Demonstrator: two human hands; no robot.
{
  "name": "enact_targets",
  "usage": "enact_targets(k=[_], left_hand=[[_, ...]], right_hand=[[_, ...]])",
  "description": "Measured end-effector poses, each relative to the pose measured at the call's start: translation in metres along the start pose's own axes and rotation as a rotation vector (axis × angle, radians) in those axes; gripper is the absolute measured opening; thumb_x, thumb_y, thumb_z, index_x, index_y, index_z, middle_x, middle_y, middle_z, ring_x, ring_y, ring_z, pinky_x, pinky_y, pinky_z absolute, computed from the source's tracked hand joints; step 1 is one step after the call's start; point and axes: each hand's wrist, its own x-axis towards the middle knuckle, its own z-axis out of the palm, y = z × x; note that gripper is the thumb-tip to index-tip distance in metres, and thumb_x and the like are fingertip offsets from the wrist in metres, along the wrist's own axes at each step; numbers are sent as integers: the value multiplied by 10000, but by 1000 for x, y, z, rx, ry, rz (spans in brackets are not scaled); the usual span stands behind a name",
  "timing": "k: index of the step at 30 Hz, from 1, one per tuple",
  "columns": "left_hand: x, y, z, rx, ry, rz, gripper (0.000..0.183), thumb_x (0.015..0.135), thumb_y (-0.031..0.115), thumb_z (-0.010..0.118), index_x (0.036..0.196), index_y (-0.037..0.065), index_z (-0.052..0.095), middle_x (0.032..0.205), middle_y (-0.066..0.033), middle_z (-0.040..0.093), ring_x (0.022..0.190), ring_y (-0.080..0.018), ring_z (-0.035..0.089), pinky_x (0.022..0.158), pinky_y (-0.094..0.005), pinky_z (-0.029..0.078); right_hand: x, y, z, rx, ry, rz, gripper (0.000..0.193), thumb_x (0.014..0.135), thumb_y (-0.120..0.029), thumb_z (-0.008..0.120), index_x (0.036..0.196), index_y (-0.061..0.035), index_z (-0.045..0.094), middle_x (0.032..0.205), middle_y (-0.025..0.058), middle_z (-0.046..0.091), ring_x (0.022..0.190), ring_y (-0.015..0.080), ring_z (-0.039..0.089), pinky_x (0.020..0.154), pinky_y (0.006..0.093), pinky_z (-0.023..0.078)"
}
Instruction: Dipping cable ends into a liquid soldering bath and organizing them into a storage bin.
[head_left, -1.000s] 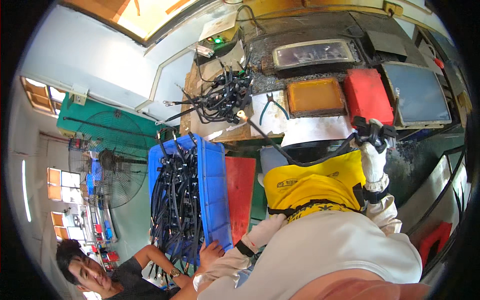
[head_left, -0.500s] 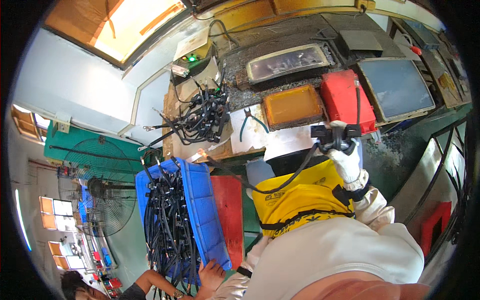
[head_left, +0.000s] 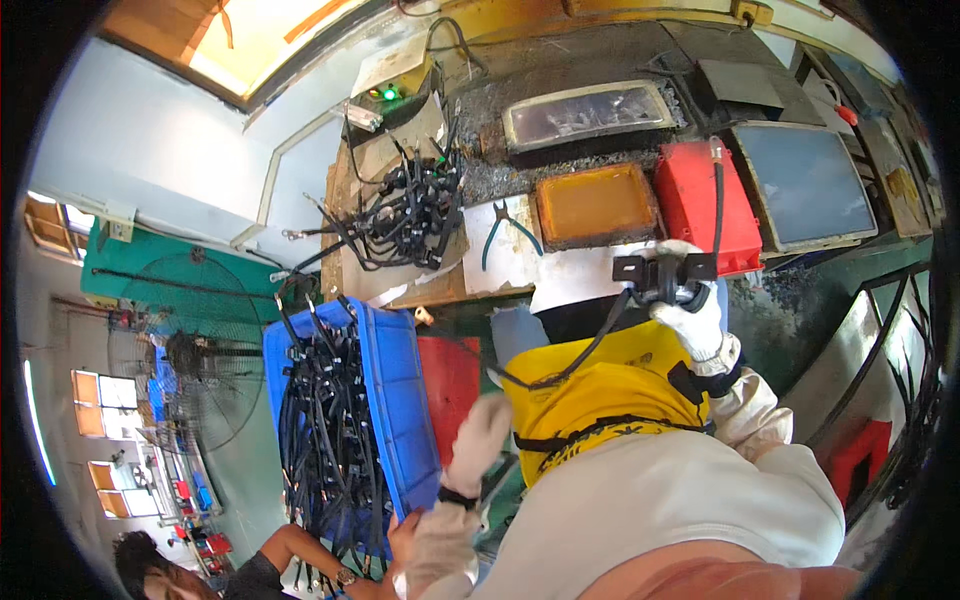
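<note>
Gripping a thick, bendy black cable (head_left: pixel 600 350) in the right hand (head_left: pixel 695 328), wearing a white fabric glove, with fingers wrapped around the blocky, bunched middle near the front edge of the table (head_left: pixel 345 285). Pointing one metal-tipped end upward before a smooth red box (head_left: pixel 690 205) and draping a loop over a creased yellow apron (head_left: pixel 590 400). Holding the left hand (head_left: pixel 480 440), also gloved, beside a flat red board (head_left: pixel 450 390); too blurred for telling whether spread or closed. Facing, on the rough, stained table, a tangled cable heap (head_left: pixel 420 215), splayed teal-handled pliers (head_left: pixel 501 211) on white paper (head_left: pixel 476 255), and a rectangular, crusty-rimmed brown tray (head_left: pixel 598 240). Having on the left a ribbed blue plastic crate (head_left: pixel 408 400), packed with black cables (head_left: pixel 330 430) and blocking part of a round wire fan (head_left: pixel 190 350). Sharing the crate's near corner with a co-worker's bare hand (head_left: pixel 403 535).
</note>
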Motion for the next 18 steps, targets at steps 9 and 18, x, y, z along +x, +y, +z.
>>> enact_targets(k=[9, 18], left_hand=[[77, 132, 21, -1054, -72, 197, 373, 957, 270, 352, 1235, 27, 402, 821, -53, 563, 624, -93, 530, 570, -232, 466], [67, 64, 22, -374, -194, 160, 389, 907, 278, 438, 1215, 40, 446, 861, -125, 588, 741, -174, 580, 699, -277, 477]], right_hand=[[-9, 0, -33, -286, 300, 70, 475, 670, -22, 632, 1128, -33, 503, 913, 62, 620, 775, 152, 604, 745, 270, 488], [-2, -11, -45, -476, 361, -90, 396, 694, 53, 520, 1084, -20, 509, 911, 72, 578, 796, 154, 591, 706, 278, 500]])
